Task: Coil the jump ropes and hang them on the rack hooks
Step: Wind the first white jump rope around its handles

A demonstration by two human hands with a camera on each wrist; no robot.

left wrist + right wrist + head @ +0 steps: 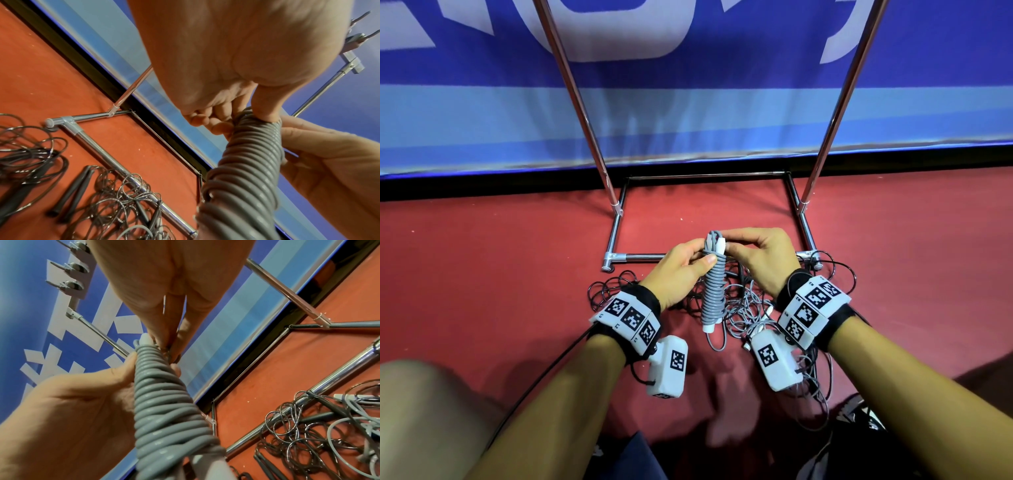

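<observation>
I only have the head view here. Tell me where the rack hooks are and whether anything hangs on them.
Observer: The right wrist view shows three hooks at the top of the rack; nothing hangs on those three.
Operator: Report what lies behind the grey coil.
Observer: The left wrist view shows a pair of black handles lying side by side on the red floor, next to loose dark rope.
</observation>
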